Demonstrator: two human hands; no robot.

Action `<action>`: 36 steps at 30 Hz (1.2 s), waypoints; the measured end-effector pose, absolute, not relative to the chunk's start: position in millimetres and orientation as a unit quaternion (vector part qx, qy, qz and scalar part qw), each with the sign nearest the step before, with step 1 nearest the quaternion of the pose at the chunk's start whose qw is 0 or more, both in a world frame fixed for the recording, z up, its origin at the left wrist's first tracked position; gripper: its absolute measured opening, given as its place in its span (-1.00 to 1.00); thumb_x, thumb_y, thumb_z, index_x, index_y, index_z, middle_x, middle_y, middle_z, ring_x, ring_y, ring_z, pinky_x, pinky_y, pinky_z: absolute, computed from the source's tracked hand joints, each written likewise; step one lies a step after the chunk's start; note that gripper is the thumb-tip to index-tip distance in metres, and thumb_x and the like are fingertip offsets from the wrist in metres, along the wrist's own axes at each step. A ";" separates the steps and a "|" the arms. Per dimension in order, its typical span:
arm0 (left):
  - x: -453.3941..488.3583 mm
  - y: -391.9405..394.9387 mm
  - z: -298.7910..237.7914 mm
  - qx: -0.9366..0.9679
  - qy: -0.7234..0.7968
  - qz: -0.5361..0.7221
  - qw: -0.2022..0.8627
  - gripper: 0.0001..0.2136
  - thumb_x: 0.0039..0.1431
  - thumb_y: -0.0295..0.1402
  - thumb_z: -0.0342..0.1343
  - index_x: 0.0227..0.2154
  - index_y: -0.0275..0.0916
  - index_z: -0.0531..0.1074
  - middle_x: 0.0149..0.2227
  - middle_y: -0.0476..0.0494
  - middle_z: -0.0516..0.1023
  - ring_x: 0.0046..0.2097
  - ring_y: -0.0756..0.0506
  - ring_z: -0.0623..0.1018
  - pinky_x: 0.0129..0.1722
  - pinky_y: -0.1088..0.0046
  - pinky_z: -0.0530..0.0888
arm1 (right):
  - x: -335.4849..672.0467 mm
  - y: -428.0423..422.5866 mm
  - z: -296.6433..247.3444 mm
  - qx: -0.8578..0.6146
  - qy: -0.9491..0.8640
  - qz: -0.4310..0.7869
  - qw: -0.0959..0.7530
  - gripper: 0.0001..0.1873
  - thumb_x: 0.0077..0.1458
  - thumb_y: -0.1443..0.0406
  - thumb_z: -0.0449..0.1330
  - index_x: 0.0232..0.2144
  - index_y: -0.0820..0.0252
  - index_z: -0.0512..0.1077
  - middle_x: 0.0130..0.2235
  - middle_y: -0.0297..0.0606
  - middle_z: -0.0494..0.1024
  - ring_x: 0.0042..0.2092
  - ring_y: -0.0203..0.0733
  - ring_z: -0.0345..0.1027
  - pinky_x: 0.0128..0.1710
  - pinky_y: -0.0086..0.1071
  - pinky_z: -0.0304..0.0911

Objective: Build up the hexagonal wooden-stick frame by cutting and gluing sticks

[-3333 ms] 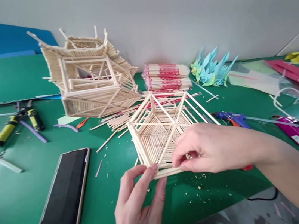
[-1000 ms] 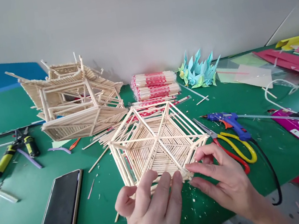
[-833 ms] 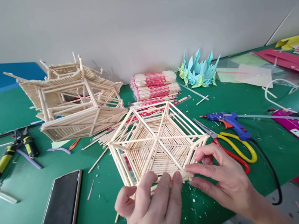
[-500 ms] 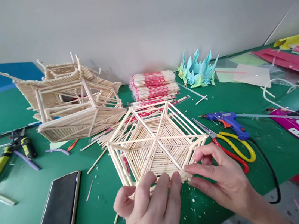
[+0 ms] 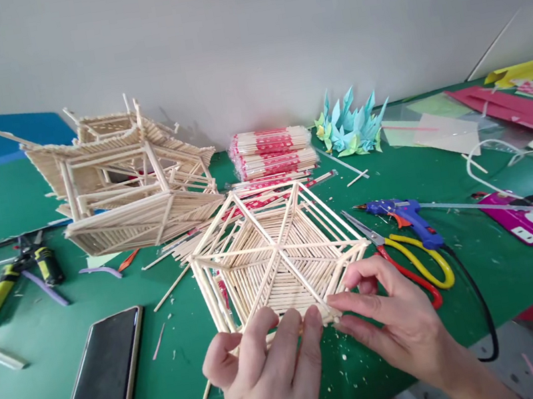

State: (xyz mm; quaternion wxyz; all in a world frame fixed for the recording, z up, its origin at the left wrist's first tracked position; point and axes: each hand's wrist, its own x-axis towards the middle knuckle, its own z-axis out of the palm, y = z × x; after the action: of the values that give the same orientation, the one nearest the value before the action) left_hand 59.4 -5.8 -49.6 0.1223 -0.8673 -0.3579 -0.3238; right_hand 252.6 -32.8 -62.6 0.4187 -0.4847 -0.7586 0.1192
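Observation:
A six-sided frame of thin wooden sticks [image 5: 278, 249] stands on the green table before me, its spokes crossing over a layered stick base. My left hand [image 5: 270, 367] grips its near edge from above, fingers side by side; the thumb is hidden. At the near right corner, my right hand [image 5: 391, 314] pinches the end of a spoke between thumb and index finger. Scissors [image 5: 401, 255] with red and yellow handles lie just beyond that hand. Beside them rests a blue hot glue gun [image 5: 403, 215].
A stick-built pavilion model [image 5: 135, 173] stands at back left. Behind the frame are wrapped stick bundles [image 5: 273, 151] and blue paper folds [image 5: 353, 122]. On the left lie a phone [image 5: 99, 388] and pliers [image 5: 15, 276]. A magenta case [image 5: 525, 219] sits right.
The camera view has shifted very slightly. Both hands keep the same hold on the stick frame, with no visible movement of it.

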 end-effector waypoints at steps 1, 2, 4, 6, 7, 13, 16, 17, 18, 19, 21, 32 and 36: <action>59.8 -5.8 -49.6 -0.869 -0.353 -0.324 0.122 -0.80 0.14 -0.54 0.03 -0.29 -0.17 0.52 -0.41 0.02 0.60 -0.27 -0.11 0.39 -0.35 0.31 0.09 | 252.7 -33.0 -62.8 -0.486 -0.759 0.119 0.416 -0.71 0.06 0.42 0.18 -0.13 0.12 0.40 -0.21 -0.24 0.27 -0.24 -0.25 0.19 -0.38 -0.35 0.27; 60.1 -5.8 -49.5 -0.870 -0.351 -0.324 0.122 -0.80 0.14 -0.54 0.03 -0.29 -0.18 0.52 -0.41 0.01 0.60 -0.26 -0.11 0.38 -0.35 0.31 0.09 | 252.8 -33.4 -62.9 -0.486 -0.761 0.119 0.413 -0.71 0.06 0.42 0.18 -0.12 0.10 0.39 -0.21 -0.24 0.26 -0.24 -0.24 0.19 -0.38 -0.35 0.27; 60.8 -6.3 -49.4 -0.867 -0.358 -0.326 0.116 -0.80 0.15 -0.53 0.02 -0.29 -0.19 0.52 -0.41 0.00 0.59 -0.25 -0.11 0.38 -0.33 0.31 0.09 | 252.5 -34.9 -62.5 -0.489 -0.762 0.127 0.406 -0.70 0.07 0.41 0.17 -0.11 0.10 0.37 -0.20 -0.24 0.25 -0.23 -0.23 0.19 -0.37 -0.35 0.27; 61.3 -7.8 -49.3 -0.866 -0.362 -0.329 0.108 -0.80 0.18 -0.51 0.00 -0.28 -0.20 0.52 -0.39 -0.02 0.59 -0.23 -0.11 0.37 -0.28 0.30 0.09 | 251.9 -37.0 -60.5 -0.492 -0.760 0.135 0.402 -0.68 0.07 0.39 0.17 -0.08 0.11 0.35 -0.18 -0.21 0.24 -0.21 -0.21 0.21 -0.33 -0.33 0.28; 61.6 -8.8 -49.3 -0.865 -0.363 -0.330 0.103 -0.79 0.19 -0.51 -0.02 -0.27 -0.20 0.52 -0.39 -0.02 0.58 -0.23 -0.11 0.37 -0.26 0.29 0.09 | 251.5 -38.0 -58.7 -0.496 -0.758 0.135 0.401 -0.66 0.07 0.38 0.16 -0.06 0.12 0.33 -0.17 -0.20 0.24 -0.19 -0.20 0.22 -0.31 -0.32 0.28; 64.8 -14.5 -49.9 -0.843 -0.391 -0.362 0.077 -0.72 0.24 -0.50 -0.11 -0.30 -0.16 0.52 -0.39 -0.05 0.58 -0.23 -0.12 0.38 -0.20 0.25 0.10 | 250.6 -38.5 -42.2 -0.542 -0.739 0.130 0.378 -0.69 0.11 0.37 0.08 -0.05 0.21 0.31 -0.45 -0.34 0.31 -0.44 -0.30 0.27 -0.43 -0.42 0.26; 65.9 -14.3 -51.1 -0.841 -0.390 -0.365 0.082 -0.74 0.22 -0.50 -0.08 -0.31 -0.14 0.52 -0.41 -0.03 0.58 -0.23 -0.11 0.38 -0.14 0.25 0.10 | 252.4 -34.8 -32.9 -0.585 -0.721 0.220 0.299 -0.77 0.15 0.23 0.07 -0.17 0.16 0.40 -0.61 -0.45 0.26 -0.61 -0.35 0.17 -0.61 -0.48 0.15; 66.2 -14.0 -51.6 -0.840 -0.390 -0.369 0.082 -0.74 0.22 -0.49 -0.08 -0.31 -0.14 0.52 -0.42 -0.03 0.58 -0.22 -0.11 0.38 -0.12 0.25 0.09 | 253.3 -33.3 -29.3 -0.600 -0.708 0.264 0.263 -0.75 0.16 0.18 0.05 -0.18 0.14 0.41 -0.62 -0.44 0.29 -0.61 -0.35 0.17 -0.62 -0.48 0.13; 66.3 -13.7 -52.1 -0.838 -0.391 -0.373 0.081 -0.75 0.23 -0.49 -0.07 -0.31 -0.14 0.52 -0.42 -0.03 0.58 -0.22 -0.11 0.38 -0.11 0.25 0.09 | 254.2 -31.7 -25.3 -0.609 -0.696 0.306 0.226 -0.72 0.17 0.14 0.02 -0.18 0.11 0.41 -0.62 -0.44 0.31 -0.60 -0.34 0.18 -0.63 -0.48 0.12; 66.4 -13.4 -52.6 -0.837 -0.390 -0.375 0.078 -0.75 0.23 -0.48 -0.07 -0.31 -0.14 0.52 -0.42 -0.03 0.58 -0.22 -0.11 0.38 -0.11 0.25 0.09 | 255.0 -29.9 -20.8 -0.612 -0.686 0.343 0.194 -0.71 0.19 0.12 -0.01 -0.18 0.09 0.41 -0.60 -0.42 0.33 -0.58 -0.33 0.19 -0.62 -0.47 0.11; 66.2 -13.2 -53.6 -0.840 -0.390 -0.371 0.070 -0.76 0.22 -0.49 -0.06 -0.29 -0.15 0.52 -0.40 -0.04 0.59 -0.21 -0.12 0.39 -0.13 0.25 0.10 | 255.8 -25.4 -11.4 -0.601 -0.675 0.398 0.158 -0.70 0.20 0.10 -0.04 -0.24 0.07 0.42 -0.56 -0.41 0.35 -0.53 -0.32 0.18 -0.59 -0.48 0.10; 61.1 -7.9 -55.4 -0.855 -0.348 -0.370 0.107 -0.77 0.22 -0.51 -0.04 -0.30 -0.17 0.52 -0.41 0.02 0.58 -0.25 -0.07 0.38 -0.20 0.29 0.13 | 254.4 -1.3 6.5 -0.556 -0.630 0.538 0.061 -0.71 0.22 0.18 -0.05 -0.41 0.18 0.36 -0.57 -0.48 0.08 -0.55 -0.41 -0.08 -0.65 -0.52 -0.16; 61.7 -6.8 -54.3 -0.852 -0.352 -0.376 0.092 -0.74 0.25 -0.50 -0.09 -0.33 -0.19 0.52 -0.40 0.03 0.56 -0.26 -0.05 0.39 -0.25 0.31 0.13 | 251.5 5.4 10.1 -0.569 -0.599 0.563 0.029 -0.69 0.23 0.15 -0.07 -0.38 0.18 0.37 -0.61 -0.47 0.19 -0.59 -0.41 0.02 -0.64 -0.52 -0.10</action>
State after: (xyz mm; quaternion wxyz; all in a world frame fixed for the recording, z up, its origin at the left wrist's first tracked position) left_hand 61.7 -6.8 -54.3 0.0925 -0.8520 -0.3522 -0.3762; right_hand 251.5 5.4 10.1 0.0294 -0.5687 -0.5993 0.5627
